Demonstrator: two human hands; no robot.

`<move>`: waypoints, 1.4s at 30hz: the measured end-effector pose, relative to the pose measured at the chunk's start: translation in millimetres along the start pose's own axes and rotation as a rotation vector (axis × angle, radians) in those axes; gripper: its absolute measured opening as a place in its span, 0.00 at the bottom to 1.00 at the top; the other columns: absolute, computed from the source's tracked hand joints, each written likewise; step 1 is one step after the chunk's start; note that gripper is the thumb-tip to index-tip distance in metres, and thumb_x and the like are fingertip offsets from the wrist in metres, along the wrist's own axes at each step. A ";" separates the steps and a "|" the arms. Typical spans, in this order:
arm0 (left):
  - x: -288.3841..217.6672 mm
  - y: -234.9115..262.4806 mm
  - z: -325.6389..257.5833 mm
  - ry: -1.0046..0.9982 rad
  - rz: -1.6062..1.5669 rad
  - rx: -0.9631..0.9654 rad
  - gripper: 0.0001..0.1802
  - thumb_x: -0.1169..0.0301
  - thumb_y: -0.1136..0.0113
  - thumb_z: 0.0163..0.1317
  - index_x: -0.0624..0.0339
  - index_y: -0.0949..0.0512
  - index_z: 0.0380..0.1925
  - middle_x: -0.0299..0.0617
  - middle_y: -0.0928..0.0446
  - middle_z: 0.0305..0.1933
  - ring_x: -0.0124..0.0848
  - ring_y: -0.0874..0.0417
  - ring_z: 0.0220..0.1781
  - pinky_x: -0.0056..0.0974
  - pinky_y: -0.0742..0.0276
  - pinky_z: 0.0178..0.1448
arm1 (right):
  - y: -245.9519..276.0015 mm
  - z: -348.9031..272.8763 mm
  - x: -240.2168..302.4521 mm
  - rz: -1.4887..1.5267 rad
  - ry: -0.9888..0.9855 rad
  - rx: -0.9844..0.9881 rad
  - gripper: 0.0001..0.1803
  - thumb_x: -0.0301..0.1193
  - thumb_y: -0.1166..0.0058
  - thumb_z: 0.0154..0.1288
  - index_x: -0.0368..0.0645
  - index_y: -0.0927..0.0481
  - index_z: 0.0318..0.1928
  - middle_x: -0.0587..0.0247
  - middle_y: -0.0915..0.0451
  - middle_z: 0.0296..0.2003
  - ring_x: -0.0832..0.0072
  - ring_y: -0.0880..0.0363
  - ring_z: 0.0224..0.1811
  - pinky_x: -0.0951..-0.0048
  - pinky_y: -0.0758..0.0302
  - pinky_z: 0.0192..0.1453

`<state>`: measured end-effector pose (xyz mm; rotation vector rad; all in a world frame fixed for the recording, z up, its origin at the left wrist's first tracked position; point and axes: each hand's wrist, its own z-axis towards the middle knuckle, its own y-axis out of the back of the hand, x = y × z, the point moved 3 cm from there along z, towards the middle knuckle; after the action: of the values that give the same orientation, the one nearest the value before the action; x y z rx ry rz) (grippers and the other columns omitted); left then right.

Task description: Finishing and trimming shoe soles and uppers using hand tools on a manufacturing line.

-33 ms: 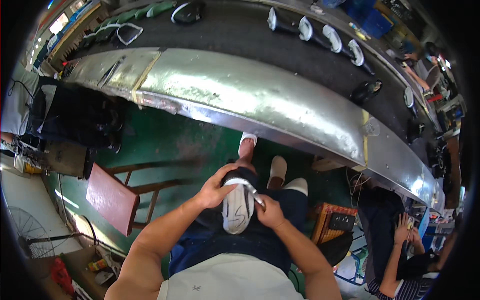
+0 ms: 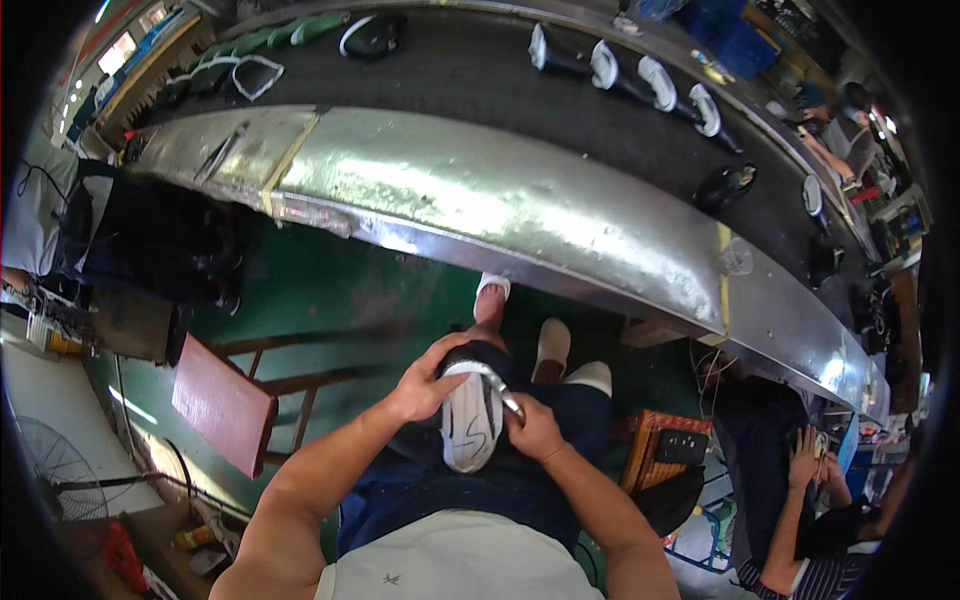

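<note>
A shoe lies sole-up on the person's lap, its pale sole facing the camera and its long axis running from about 12 o'clock at the dark far end to 6 o'clock at the near end. The left hand grips it from the 10 o'clock side, fingers curled over the dark upper edge at the far end. The right hand sits just beside the sole's 3 o'clock edge, clenched around a thin metal tool that slants from the fist toward 11 o'clock, its tip touching or nearly touching the sole's rim; I cannot tell which. Both hands are at the shoe, the left holding it steady, the right nearer the sole's middle. Beyond the knees, at 12 o'clock, runs a shiny metal ledge and behind it a dark belt carrying more shoes. A reddish stool stands at 9 o'clock.
</note>
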<state>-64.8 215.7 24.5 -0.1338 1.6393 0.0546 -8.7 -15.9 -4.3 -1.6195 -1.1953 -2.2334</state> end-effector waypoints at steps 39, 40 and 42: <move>-95.7 -81.5 -52.0 -0.161 0.457 0.413 0.56 0.78 0.38 0.61 0.67 0.66 0.80 0.61 0.65 0.84 0.56 0.67 0.86 0.48 0.61 0.85 | 106.1 51.8 121.0 -0.039 -0.026 0.658 0.58 0.47 0.16 0.40 0.29 0.37 0.64 0.36 0.43 0.74 0.45 0.32 0.71 0.57 0.29 0.71; -101.3 -82.6 -48.7 -0.163 0.437 0.445 0.55 0.79 0.39 0.61 0.68 0.66 0.79 0.62 0.66 0.84 0.56 0.68 0.86 0.47 0.61 0.86 | 106.8 53.6 119.5 -0.040 -0.031 0.658 0.58 0.47 0.16 0.40 0.29 0.37 0.64 0.36 0.43 0.74 0.45 0.32 0.71 0.57 0.29 0.71; -101.7 -80.6 -44.6 -0.168 0.416 0.477 0.54 0.79 0.41 0.62 0.69 0.67 0.79 0.63 0.67 0.84 0.56 0.69 0.86 0.46 0.62 0.86 | 107.3 54.6 118.1 -0.119 -0.005 0.710 0.56 0.45 0.18 0.42 0.26 0.38 0.63 0.35 0.43 0.73 0.45 0.32 0.70 0.57 0.30 0.72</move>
<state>-92.5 136.0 132.8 0.5630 1.4478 -0.0098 39.5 -13.8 157.3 -1.2774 -1.8397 -1.5561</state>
